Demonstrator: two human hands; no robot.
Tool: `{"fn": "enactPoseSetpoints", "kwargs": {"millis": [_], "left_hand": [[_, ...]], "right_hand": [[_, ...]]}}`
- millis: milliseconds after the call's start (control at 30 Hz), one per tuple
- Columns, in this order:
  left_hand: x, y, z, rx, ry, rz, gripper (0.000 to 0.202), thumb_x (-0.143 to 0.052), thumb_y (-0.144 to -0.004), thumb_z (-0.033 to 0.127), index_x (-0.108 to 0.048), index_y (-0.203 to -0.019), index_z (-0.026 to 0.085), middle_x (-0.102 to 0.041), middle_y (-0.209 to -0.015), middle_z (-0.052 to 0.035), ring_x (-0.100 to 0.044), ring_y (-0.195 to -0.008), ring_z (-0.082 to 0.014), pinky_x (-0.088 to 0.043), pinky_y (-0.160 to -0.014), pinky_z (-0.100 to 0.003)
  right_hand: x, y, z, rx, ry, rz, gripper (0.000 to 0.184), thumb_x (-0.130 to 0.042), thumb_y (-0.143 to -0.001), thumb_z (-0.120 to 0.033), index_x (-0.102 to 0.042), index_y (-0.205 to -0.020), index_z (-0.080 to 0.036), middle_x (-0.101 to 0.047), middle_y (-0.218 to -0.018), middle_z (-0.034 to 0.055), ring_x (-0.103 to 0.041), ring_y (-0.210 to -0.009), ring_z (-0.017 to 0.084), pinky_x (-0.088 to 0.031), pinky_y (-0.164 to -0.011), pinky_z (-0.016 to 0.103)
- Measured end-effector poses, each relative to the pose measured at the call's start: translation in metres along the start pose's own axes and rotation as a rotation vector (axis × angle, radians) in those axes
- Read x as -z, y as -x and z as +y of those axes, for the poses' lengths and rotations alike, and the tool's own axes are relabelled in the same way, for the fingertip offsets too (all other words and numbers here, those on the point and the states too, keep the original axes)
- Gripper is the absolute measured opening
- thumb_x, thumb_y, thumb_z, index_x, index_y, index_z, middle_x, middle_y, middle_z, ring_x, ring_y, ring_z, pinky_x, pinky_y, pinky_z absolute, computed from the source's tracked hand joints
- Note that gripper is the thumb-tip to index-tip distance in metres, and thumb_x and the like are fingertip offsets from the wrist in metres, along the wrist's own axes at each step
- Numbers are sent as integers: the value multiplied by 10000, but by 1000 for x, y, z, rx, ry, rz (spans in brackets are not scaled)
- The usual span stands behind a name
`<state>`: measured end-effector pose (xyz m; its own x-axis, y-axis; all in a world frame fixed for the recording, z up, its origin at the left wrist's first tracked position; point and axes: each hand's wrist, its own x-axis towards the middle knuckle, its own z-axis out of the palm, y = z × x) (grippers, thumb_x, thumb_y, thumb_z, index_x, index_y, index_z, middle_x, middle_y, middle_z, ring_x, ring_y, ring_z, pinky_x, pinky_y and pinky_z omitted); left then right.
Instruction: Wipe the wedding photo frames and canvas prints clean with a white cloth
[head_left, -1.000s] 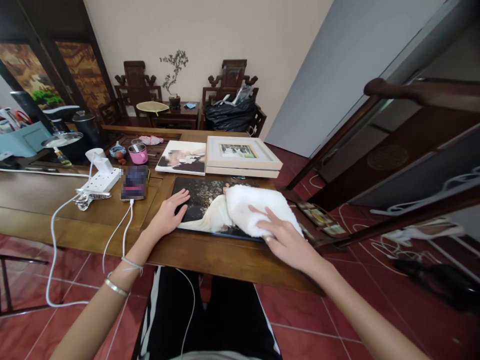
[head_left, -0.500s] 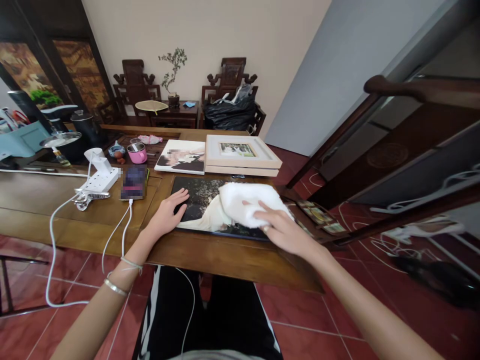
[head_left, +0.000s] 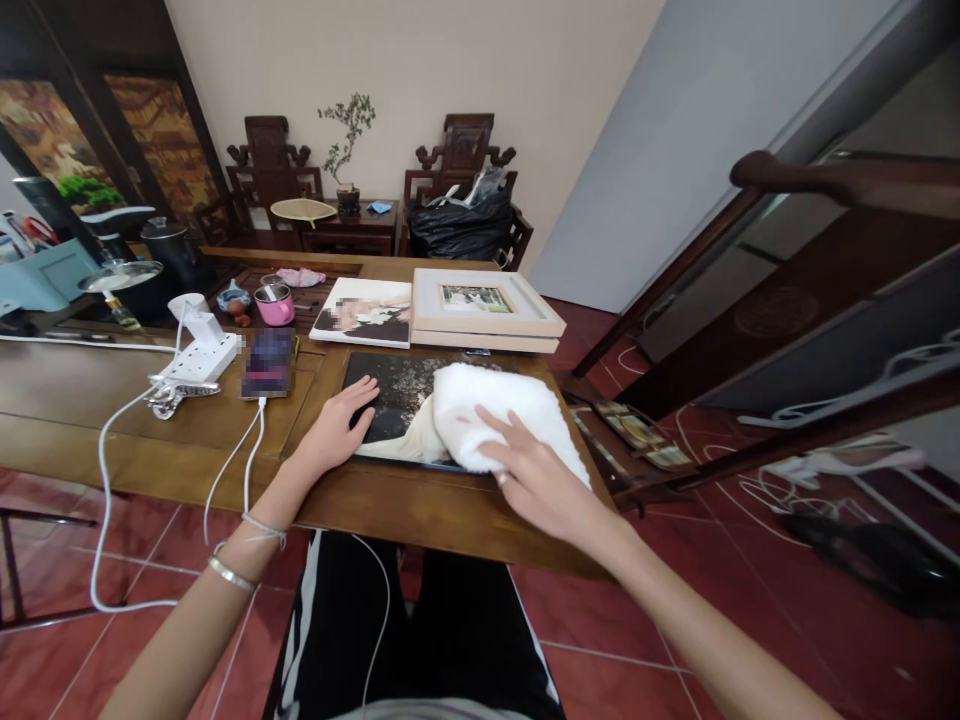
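Observation:
A dark photo panel (head_left: pixel 390 390) showing a pale dress lies flat on the wooden table. My left hand (head_left: pixel 335 425) rests on its left edge, fingers stretched out, holding nothing. A folded, fluffy white towel (head_left: pixel 491 395) covers the right part of the panel. My right hand (head_left: pixel 536 480) grips the towel at its near side, with the fingers over the top and pressing it down; the thumb is hidden. Behind the panel are a white photo print (head_left: pixel 364 315) and stacked pale wooden picture frames (head_left: pixel 487 310), which neither hand touches.
Left on the wooden table (head_left: pixel 225 450) are a phone (head_left: pixel 268 362) with a white cable, a power strip (head_left: pixel 199 360) and a pink cup (head_left: pixel 274 305). To the right stands a dark wooden chair (head_left: pixel 720 270). Cables lie on the red tiled floor (head_left: pixel 622 640).
My right hand and the towel have moved toward me and slightly left, now reaching over the panel's near edge. My left hand stays in place.

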<state>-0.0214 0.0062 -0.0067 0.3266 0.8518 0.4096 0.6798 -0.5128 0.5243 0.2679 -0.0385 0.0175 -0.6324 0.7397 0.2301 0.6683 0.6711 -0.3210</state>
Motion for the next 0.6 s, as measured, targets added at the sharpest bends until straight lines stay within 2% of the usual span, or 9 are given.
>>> {"fn": "enactPoseSetpoints", "kwargs": {"millis": [133, 233, 333, 467, 600], "left_hand": [[0, 0, 1, 5, -2, -7, 425, -429, -920, 308, -586, -1247, 86, -534, -1355, -154, -437, -1320, -257, -338, -1122, -448], [1, 0, 2, 13, -4, -6, 430, -407, -929, 303, -575, -1257, 81, -519, -1369, -157, -437, -1320, -257, -338, -1122, -450], [1, 0, 2, 16, -10, -10, 436, -405, -927, 295, -567, -1264, 71, -502, -1383, -163, -436, -1321, -256, -335, -1124, -442], [1, 0, 1, 11, -22, -23, 433, -410, -924, 294, -575, -1256, 70, -517, -1371, -158, -428, -1328, -245, -331, -1127, -433], [1, 0, 0, 14, -21, -21, 424, -416, -925, 302, -584, -1247, 83, -525, -1365, -152, -433, -1325, -238, -339, -1123, -433]], "right_hand": [[3, 28, -36, 125, -74, -76, 386, -387, -591, 25, -614, -830, -176, -458, -1430, 108, -183, -1419, 264, -154, -1143, 595], [6, 29, -39, 165, -109, -115, 387, -383, -559, 25, -610, -793, -183, -471, -1421, 100, -216, -1412, 260, -156, -1146, 587], [5, 11, -23, 135, -106, -80, 390, -392, -593, 19, -624, -830, -188, -483, -1409, 114, -273, -1393, 257, -195, -1138, 575], [2, -34, 15, 58, -32, -24, 378, -399, -671, -2, -632, -920, -164, -546, -1336, 172, -325, -1368, 279, -240, -1116, 571], [-2, -75, 43, -5, 24, 12, 426, -385, -695, -5, -621, -1024, -136, -615, -1242, 171, -362, -1348, 294, -253, -1100, 570]]}}
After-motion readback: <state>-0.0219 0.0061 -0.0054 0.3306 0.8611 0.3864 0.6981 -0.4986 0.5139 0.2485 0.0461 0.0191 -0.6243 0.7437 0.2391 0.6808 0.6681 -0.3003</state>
